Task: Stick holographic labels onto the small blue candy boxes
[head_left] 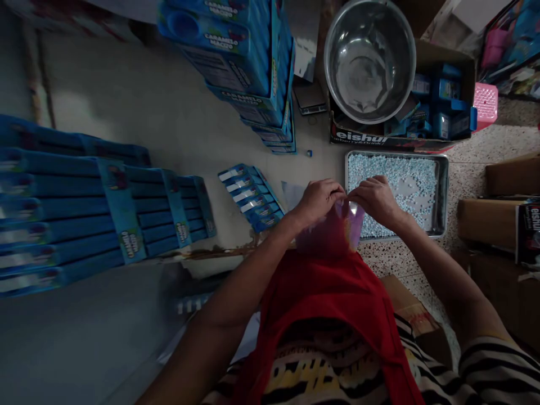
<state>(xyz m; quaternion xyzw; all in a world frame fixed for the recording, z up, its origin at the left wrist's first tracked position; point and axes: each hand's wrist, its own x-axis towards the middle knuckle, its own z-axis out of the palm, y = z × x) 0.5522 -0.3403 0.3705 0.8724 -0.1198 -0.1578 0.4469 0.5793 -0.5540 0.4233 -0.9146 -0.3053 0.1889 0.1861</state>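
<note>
Over the worktop's front edge my left hand (321, 197) and my right hand (377, 197) meet, fingers pinched together. What sits between the fingertips is too small to make out. Just below them, against the red apron (329, 281), is a purple translucent container or bag (314, 239), partly hidden by my left wrist. A metal tray (442, 197) lies beside and behind my right hand, spread with small pale blue and white pellets. To the left of my left hand is a short row of blue printed boxes (257, 197).
Tall stacks of blue candy cartons (236, 62) and more blue boxes (84, 208) stand on the left. A steel bowl (370, 62) rests on an open cardboard box (400, 143) holding blue packs. A pink basket (486, 104) and brown cartons (487, 222) are at right.
</note>
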